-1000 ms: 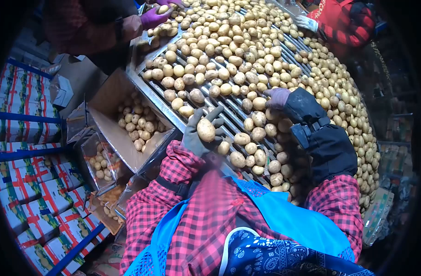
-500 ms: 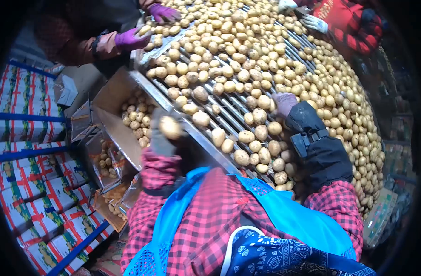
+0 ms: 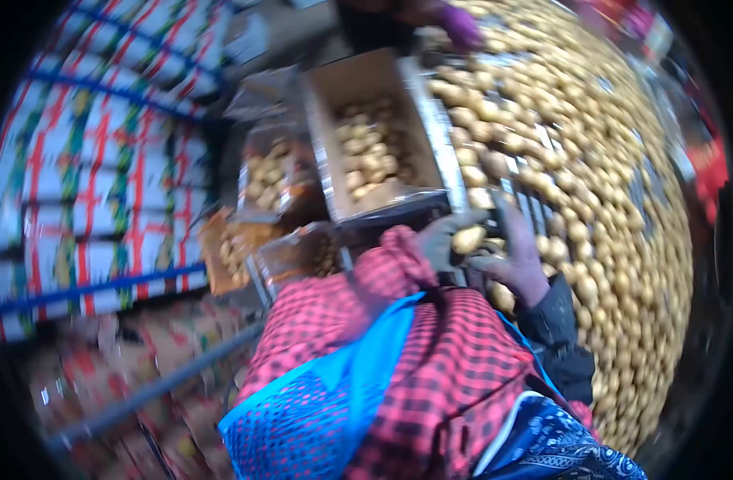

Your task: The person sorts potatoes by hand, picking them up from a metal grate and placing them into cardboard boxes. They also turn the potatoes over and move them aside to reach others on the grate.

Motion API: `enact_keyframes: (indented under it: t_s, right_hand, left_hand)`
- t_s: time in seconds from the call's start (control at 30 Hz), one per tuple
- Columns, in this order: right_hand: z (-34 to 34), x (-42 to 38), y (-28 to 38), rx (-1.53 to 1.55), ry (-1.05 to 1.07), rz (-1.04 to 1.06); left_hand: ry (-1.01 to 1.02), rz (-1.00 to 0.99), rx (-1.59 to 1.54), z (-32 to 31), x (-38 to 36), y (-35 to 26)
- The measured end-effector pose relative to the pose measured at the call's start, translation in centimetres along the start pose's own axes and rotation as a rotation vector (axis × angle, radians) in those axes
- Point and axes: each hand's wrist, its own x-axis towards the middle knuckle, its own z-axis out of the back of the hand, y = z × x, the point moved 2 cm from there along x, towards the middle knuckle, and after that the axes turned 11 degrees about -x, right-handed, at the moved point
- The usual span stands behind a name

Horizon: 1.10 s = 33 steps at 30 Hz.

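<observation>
Close together at the table's near edge are my two gloved hands. A potato [image 3: 468, 239] sits in the grip of my left hand [image 3: 444, 240], its grey fingers wrapped round it. My right hand [image 3: 517, 254], in a purple and grey glove, is beside it with thumb and fingers spread apart, just right of that potato. Beyond them, many potatoes [image 3: 578, 232] cover the slatted sorting table [image 3: 534, 210]. An open cardboard box [image 3: 320, 160] with potatoes inside stands left of the table's metal edge.
Smaller open containers of potatoes [image 3: 264, 178] stand left of the box. Stacked white and red cartons [image 3: 86, 176] with blue bars fill the left. A co-worker's purple glove [image 3: 461, 28] shows at the top, and a person in red [image 3: 706, 172] at the right.
The view has swung left. My left hand, with a potato, is now by the table edge rather than beside the box, and my right hand has come in close to it.
</observation>
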Motion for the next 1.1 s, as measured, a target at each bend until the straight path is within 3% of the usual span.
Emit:
enact_keyframes:
  t_s: [0.03, 0.07, 0.1, 0.13, 0.2, 0.23, 0.3, 0.43, 0.5, 0.57, 0.63, 0.7, 0.77, 0.8, 0.83, 0.87, 0.93, 1.03, 1.1]
  right_hand:
    - [-0.4, 0.2, 0.2, 0.146, -0.002, -0.068]
    - [-0.5, 0.5, 1.0, 0.14, -0.033, -0.096]
    - [-0.9, 0.2, 1.0, 0.421, -0.079, -0.183]
    - [-0.6, -0.3, -0.7, 0.416, -0.051, -0.131]
    - [-0.3, -1.4, -2.5, 0.389, -0.045, -0.22]
    - [0.5, -2.0, -2.8, 0.312, -0.019, -0.273]
    - [0.8, -4.2, -5.0, 0.285, -0.106, -0.315]
    - [3.9, -10.6, -7.8, 0.028, -0.308, -0.438]
    - [4.2, -13.2, -9.0, 0.08, -0.513, -0.56]
    - [4.9, -15.4, -9.9, 0.019, -0.657, -0.599]
    - [6.5, -17.1, -11.4, -0.202, -0.697, -0.67]
    - [9.3, -18.2, -13.2, -0.748, -0.674, -0.691]
    - [12.5, -19.3, -16.8, -0.852, -0.719, -0.838]
    - [13.9, -20.1, -18.9, -0.899, -0.708, -0.92]
    - [14.7, -20.4, -20.5, -0.938, -0.692, -1.001]
    - [14.9, -19.8, -21.1, -0.927, -0.69, -1.01]
    - [14.9, -17.8, -22.3, -1.041, -0.444, -1.201]
    - [15.6, -16.3, -25.2, -0.995, -0.342, -1.112]
    - [15.3, -14.3, -27.4, -0.956, -0.309, -1.044]
  left_hand:
    - [-0.072, 0.141, -0.081, 0.6, -1.0, -0.3]
    - [-0.055, 0.069, -0.001, 1.4, -1.2, -0.8]
    - [-0.029, 0.012, 0.084, 2.1, -1.4, -1.5]
    - [-0.02, -0.117, 0.179, 3.2, -2.7, -2.9]
    - [-0.043, -0.38, 0.383, 5.4, -5.5, -5.7]
    - [-0.338, -0.632, 0.653, 6.3, -8.1, -6.9]
    - [-0.636, -0.93, 1.023, 6.8, -15.3, -10.9]
    - [-1.223, -0.876, 0.806, 14.5, -25.8, -16.7]
    - [-1.466, -0.782, 0.986, 17.4, -27.3, -17.6]
    - [-1.566, -0.716, 1.195, 18.5, -25.9, -17.2]
    - [-1.414, -0.766, 1.373, 16.8, -20.2, -15.3]
    - [-1.118, -0.821, 1.511, 12.9, -12.2, -12.4]
    - [-0.708, -0.755, 1.624, 7.6, -3.6, -8.1]
    - [-0.305, -0.51, 1.601, 0.1, 0.7, -6.6]
    - [-0.101, -0.71, 1.814, 3.6, 4.2, -4.3]
    - [0.01, -0.62, 1.884, -0.8, 7.6, -2.4]
    - [0.133, -0.567, 2.016, -1.4, 14.0, 1.3]
    - [0.13, -0.353, 2.159, -0.7, 22.5, 4.5]
    - [0.102, -0.382, 2.21, -1.2, 25.0, 5.2]
